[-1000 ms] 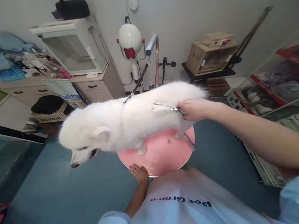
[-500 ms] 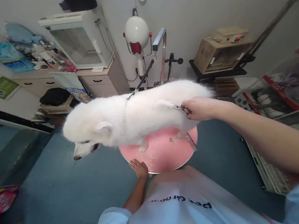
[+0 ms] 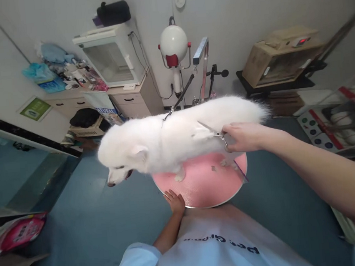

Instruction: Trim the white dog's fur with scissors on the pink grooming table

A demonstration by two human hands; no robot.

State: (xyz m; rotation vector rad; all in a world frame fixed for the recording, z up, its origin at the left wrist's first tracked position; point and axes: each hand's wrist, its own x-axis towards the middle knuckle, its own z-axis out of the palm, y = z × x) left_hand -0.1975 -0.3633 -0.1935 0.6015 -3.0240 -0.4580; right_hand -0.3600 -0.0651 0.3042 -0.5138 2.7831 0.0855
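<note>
A fluffy white dog (image 3: pixel 180 128) stands on a round pink grooming table (image 3: pixel 198 189), its head toward the left. My right hand (image 3: pixel 242 136) grips a pair of scissors (image 3: pixel 218 135) by the handles. Their blades are spread apart at the dog's side, one reaching up over a raised tuft of fur (image 3: pixel 201 131). At the table's front left rim, my left hand (image 3: pixel 175 201) rests with fingers stretched out, holding nothing. A dark leash (image 3: pixel 181 94) runs from the dog's back up to a metal grooming arm (image 3: pixel 201 50).
Behind the dog stands a white and red dryer (image 3: pixel 173 43) on a pole. A cabinet with drawers (image 3: pixel 127 99) carries a white glass-fronted box (image 3: pixel 112 57). On the right, a wooden box (image 3: pixel 279 66) sits on a black stand. A purple strip (image 3: pixel 241 170) hangs at the table's right rim.
The view has shifted, so everything sits farther right. The scissors' blades, close together before, are now spread wide. My left hand stays at the table's rim.
</note>
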